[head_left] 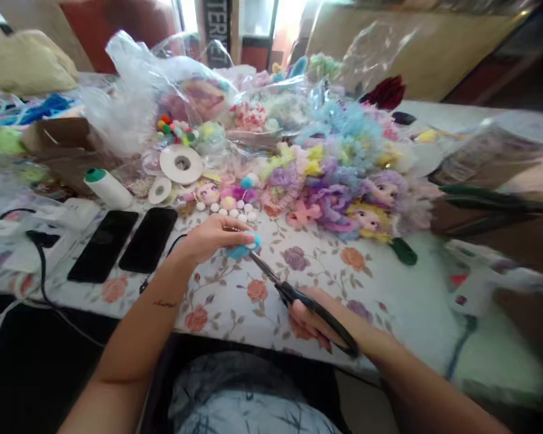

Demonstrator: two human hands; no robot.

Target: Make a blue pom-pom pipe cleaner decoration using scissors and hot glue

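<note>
Between the thumb and fingers of my left hand [212, 237] is a small fluffy blue piece [239, 251] with a white bit on it; its exact kind is too small to tell. My right hand [314, 319] is wrapped round the black handles of a pair of scissors [298, 295]. The scissor tips meet the edge of the blue piece, and the blades look nearly closed. Just beyond my left hand lie several white pompoms [228, 212] and a small doll head [208, 191] with a yellow top.
Two black phones [102, 246] [148, 240] lie at the left, near a thread cone [108, 188] and white ribbon rolls [181, 164]. Pastel fabric flowers and doll heads [370, 220] pile up behind. A glue gun [473, 274] and a cardboard box [493, 223] stand at the right.
</note>
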